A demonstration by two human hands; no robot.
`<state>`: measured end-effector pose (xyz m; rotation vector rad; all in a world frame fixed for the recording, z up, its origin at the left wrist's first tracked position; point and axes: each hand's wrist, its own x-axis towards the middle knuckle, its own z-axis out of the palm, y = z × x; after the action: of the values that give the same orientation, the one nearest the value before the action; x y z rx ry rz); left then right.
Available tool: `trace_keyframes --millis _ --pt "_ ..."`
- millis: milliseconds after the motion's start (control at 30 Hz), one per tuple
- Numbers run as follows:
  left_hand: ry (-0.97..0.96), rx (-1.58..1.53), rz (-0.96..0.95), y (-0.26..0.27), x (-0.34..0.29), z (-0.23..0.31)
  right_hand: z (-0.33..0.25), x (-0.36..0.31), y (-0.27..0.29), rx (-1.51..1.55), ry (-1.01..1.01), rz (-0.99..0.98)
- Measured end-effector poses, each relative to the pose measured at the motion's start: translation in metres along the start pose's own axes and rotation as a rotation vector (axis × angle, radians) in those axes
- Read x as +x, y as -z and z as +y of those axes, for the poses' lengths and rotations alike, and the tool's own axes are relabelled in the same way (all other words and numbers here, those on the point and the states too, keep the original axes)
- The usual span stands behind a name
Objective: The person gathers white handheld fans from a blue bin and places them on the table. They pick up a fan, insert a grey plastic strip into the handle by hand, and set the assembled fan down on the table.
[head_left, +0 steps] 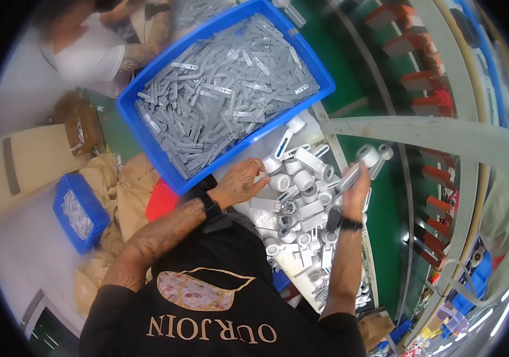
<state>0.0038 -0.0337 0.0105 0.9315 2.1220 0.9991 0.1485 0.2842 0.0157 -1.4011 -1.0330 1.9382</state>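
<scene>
My right hand (355,191) is closed around a white plastic part with a long body and a round head (368,156), raised over the right side of the pile. My left hand (241,183) is beside the near edge of the large blue bin (226,141), its fingers bent but apart, with nothing visible in them. Between my hands lies a heap of white plastic parts (309,209) with round heads and flat handles, some with dark-ringed ends. Long, flat grey plastic strips (225,89) fill the bin.
A co-worker (91,50) is at the upper left, beyond the bin. A small blue bin (91,215) of light strips stands at left by brown sacking (128,196). A pale curved bar (421,130) crosses at right, before orange-red holders (436,107).
</scene>
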Motion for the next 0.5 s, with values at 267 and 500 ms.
trace_keyframes --millis 267,500 --pt "0.076 0.253 0.135 -0.065 0.093 0.000 0.078 0.169 0.079 -0.868 0.419 0.340" --pt "0.158 0.171 -0.149 -0.039 0.095 0.009 0.008 0.072 0.088 -0.535 0.339 0.184"
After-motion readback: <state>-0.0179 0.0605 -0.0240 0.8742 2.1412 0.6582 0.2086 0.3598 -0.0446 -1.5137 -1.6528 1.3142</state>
